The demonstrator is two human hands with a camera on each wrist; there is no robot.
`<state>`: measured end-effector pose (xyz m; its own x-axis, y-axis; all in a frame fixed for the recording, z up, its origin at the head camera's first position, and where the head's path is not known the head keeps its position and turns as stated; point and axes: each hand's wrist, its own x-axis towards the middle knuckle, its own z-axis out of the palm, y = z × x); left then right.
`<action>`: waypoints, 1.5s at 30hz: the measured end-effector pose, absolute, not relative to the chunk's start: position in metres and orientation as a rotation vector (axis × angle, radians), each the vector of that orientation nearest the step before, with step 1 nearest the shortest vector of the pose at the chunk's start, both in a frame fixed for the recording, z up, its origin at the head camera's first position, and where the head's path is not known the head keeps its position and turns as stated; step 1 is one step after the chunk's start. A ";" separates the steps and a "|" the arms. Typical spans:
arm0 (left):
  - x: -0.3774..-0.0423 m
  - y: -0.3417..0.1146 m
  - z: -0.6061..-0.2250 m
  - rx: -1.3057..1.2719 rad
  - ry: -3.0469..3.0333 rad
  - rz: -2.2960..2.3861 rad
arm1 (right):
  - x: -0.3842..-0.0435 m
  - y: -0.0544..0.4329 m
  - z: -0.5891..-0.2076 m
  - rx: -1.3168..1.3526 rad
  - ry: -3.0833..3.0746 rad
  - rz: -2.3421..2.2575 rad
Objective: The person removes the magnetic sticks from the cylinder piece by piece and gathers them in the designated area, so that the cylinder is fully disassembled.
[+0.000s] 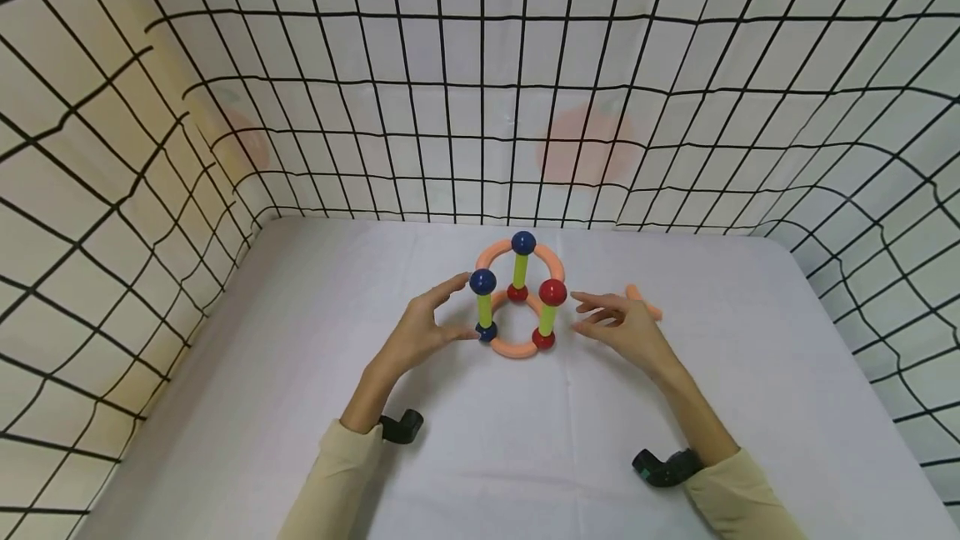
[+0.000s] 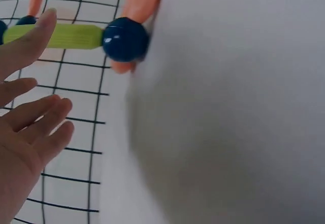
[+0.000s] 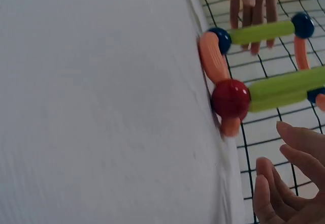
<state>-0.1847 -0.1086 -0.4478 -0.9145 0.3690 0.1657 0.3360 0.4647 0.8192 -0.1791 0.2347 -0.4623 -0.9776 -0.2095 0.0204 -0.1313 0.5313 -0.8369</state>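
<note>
A toy frame of magnetic-style rods and balls stands upright on the white cloth. Its three lime-green rods (image 1: 548,321) rise between a lower and an upper level of curved orange pieces (image 1: 513,350). Blue balls (image 1: 483,282) cap the left and back rods, and a red ball (image 1: 552,292) tops the right one. My left hand (image 1: 420,333) is spread beside the left rod, fingertips right at its upper ball and thumb by the lower blue ball (image 2: 125,39). To the right, my right hand (image 1: 628,330) has its fingers loosely bent beside the red-ended rod, apart from it.
A loose orange piece (image 1: 643,303) lies on the cloth behind my right hand. Black wire mesh (image 1: 480,90) walls off the back and both sides of the white surface (image 1: 517,448). A dark camera mount sits on each wrist.
</note>
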 end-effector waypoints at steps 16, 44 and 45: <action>-0.202 -0.094 -0.477 0.758 2.533 1.283 | -0.176 0.200 -0.474 -0.412 2.582 -1.298; -0.174 -0.089 -0.471 0.731 2.618 1.130 | -0.181 0.209 -0.474 -0.380 2.609 -1.246; -0.173 -0.089 -0.470 0.737 2.619 1.125 | -0.182 0.209 -0.474 -0.379 2.610 -1.248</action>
